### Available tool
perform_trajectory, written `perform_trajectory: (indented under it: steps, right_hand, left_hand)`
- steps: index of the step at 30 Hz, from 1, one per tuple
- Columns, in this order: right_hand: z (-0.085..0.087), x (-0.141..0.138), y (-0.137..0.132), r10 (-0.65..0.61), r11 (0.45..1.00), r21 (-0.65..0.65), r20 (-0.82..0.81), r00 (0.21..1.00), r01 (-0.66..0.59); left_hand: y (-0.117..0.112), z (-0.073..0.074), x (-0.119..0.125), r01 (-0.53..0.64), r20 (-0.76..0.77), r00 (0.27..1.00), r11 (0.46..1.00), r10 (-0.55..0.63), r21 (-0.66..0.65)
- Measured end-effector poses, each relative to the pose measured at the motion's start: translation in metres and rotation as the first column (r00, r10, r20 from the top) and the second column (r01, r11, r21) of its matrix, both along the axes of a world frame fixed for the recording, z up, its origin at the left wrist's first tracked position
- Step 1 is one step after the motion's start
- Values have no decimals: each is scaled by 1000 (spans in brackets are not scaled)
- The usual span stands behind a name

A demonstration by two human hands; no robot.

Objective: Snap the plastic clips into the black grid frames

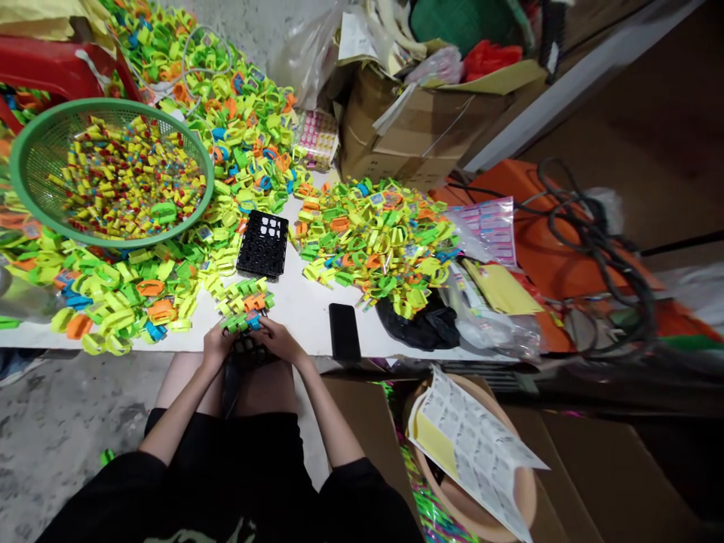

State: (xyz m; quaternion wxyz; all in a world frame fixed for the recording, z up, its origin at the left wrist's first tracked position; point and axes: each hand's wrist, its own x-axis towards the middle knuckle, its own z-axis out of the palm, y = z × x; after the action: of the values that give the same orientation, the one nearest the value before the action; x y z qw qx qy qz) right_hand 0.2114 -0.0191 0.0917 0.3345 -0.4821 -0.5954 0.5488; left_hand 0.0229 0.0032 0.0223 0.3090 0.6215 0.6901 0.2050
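At the table's front edge, my left hand (218,345) is closed on the left side of a black grid tray (249,353). Its slots carry rows of small plastic ring-like pieces (246,304) in yellow, green, orange and blue. On the tray's right side, my right hand (280,339) is closed with fingertips beside a blue piece; some fingers are hidden. A second black grid tray (263,245) lies just beyond on the white table. Loose pieces of the same kind are heaped to the left (118,302) and to the right (378,241).
A green basket (26,181) of small yellow-and-red parts stands at left. A black phone (345,332) lies right of my hands, near a black plastic bag (418,324). Behind is a cardboard box (430,124); below right, a round tub (523,490) with printed sheets.
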Motion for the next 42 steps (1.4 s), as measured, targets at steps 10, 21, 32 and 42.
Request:
perform_trajectory:
  steps: [10,21,32,42]
  right_hand:
    - [-4,-18,3,-191,981,53,59,980,188]
    - [-2,-37,0,-367,929,78,303,880,361]
    - [-9,13,8,-521,853,110,205,829,510]
    - [-28,122,81,-539,809,336,752,381,482]
  left_hand:
    - [-1,-1,-1,24,1,1000,1000,-24,-1]
    - [0,-1,0,37,-104,994,999,-36,5]
    - [-1,-3,-2,45,-92,995,996,-37,76]
    - [0,-4,-1,36,-70,997,997,-32,61]
